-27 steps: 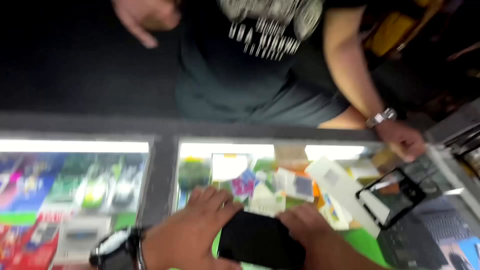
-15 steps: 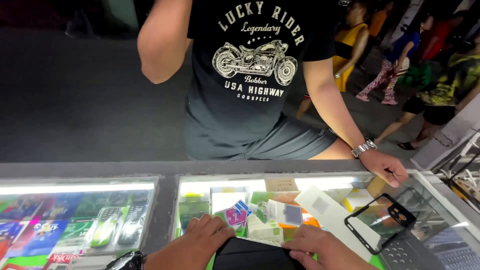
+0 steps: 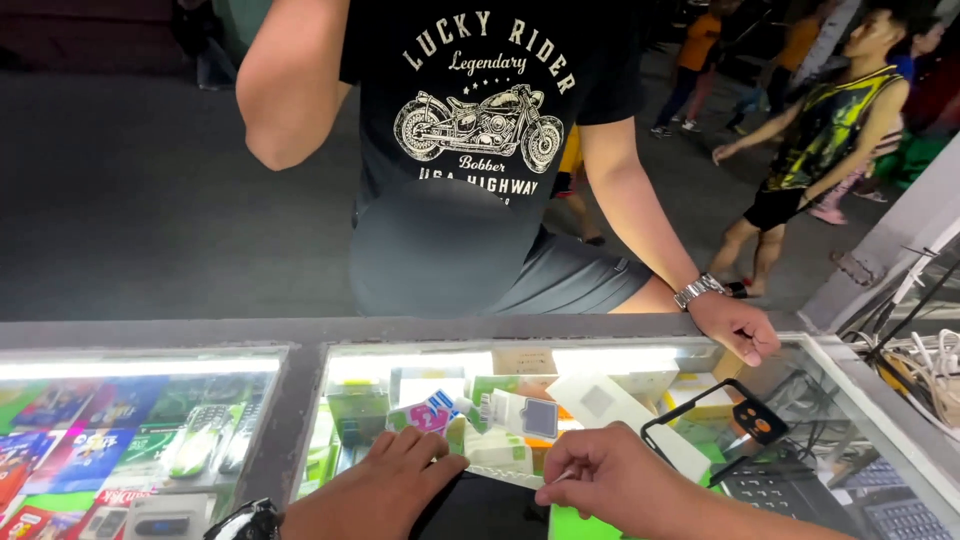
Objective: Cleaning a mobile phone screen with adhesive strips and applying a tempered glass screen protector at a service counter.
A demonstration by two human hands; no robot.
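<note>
- The left hand [image 3: 385,485] lies palm down on the glass counter [image 3: 300,335] near the bottom edge of the view, knuckles up and fingers stretched forward and loosely spread, gripping nothing.
- Its fingertips reach the near edge of a dark flat object [image 3: 480,505] that lies on the glass between the two hands; only part of it shows, so what it is cannot be told.
- A dark wristwatch [image 3: 245,520] sits on the left wrist at the lower edge.
- The right hand [image 3: 610,475] comes in from the lower right, curled over, with thumb and forefinger pinched together on something small and pale at the tip; what it is cannot be made out.
- The two hands are a little apart, with the dark object's edge showing in the gap.
- Just ahead of the right hand a white flat box [image 3: 625,420] lies slantwise, and beside it a black phone case [image 3: 715,430] with an orange spot lies tilted on the glass.
- Under the glass, lit shelves hold many coloured packets [image 3: 430,415] and small boxes.
- Across the counter stands another person in a black printed shirt [image 3: 480,110]; that person's hand [image 3: 740,328], with a metal watch [image 3: 698,291] on the wrist, rests on the far right rim.
- White cables [image 3: 925,360] hang at the right edge, and other people walk in the background.
</note>
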